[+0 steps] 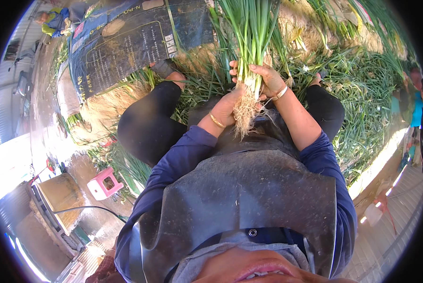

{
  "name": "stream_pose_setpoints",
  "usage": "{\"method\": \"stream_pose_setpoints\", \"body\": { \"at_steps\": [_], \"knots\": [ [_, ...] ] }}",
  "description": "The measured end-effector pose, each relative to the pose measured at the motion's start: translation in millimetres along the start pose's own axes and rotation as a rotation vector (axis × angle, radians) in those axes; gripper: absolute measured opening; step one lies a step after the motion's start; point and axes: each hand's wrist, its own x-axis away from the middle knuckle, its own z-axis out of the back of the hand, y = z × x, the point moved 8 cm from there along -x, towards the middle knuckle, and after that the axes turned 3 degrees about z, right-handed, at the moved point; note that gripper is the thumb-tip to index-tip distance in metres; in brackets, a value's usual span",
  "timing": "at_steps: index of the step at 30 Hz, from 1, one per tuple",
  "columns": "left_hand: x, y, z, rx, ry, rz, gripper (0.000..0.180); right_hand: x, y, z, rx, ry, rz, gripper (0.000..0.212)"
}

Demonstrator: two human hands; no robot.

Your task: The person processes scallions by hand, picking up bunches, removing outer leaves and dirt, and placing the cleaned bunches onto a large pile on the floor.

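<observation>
A bunch of green onions (247, 52) stands upright before my lap, green leaves away from me and pale stringy roots (246, 111) toward me. My right hand (269, 79), with a light bracelet at the wrist, is closed round the white stalks from the right, thumb in front. Fingertips show past the bunch's left side. Lower down, my left hand (226, 104), below which sits a gold-coloured bangle, grips the stalks just above the roots; its fingers are partly hidden. A dark apron (249, 193) covers my front and lap.
Loose green leaves (362, 104) lie thick on the right. Heaps of rooted onions (112, 111) lie left and ahead, partly under a dark printed sack (122, 52). A pink stool (105, 183) stands at left. Another person (55, 21) is at the far left.
</observation>
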Motion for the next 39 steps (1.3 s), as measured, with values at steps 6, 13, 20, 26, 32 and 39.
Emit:
{"method": "stream_pose_setpoints", "body": {
  "at_steps": [6, 13, 20, 26, 32, 39],
  "knots": [
    [-20, -6, 79, -0.193, 0.375, -0.03, 0.026, 30, -12, 101, 0.761, 0.807, 0.207, 0.058],
    [-29, -24, 90, -0.192, 0.417, 0.036, 0.016, -1, 8, 75, 1.57, 0.35, -0.061, 0.043],
    [-23, -20, 114, -0.112, 0.512, -0.026, 0.011, 43, 8, 25, 1.001, 0.312, -0.023, 0.016],
    [-33, -24, 88, -0.309, 0.495, -0.068, 0.016, 2, 7, 77, 1.541, 0.17, 0.082, 0.028],
    [-34, -15, 113, -0.418, 0.498, -0.22, 0.018, 65, 32, 11, 0.31, -0.063, -0.236, 0.011],
    [-30, -7, 113, -0.387, 0.585, -0.193, 0.02, 43, -70, 4, 0.307, 0.106, 0.314, 0.018]
  ]
}}
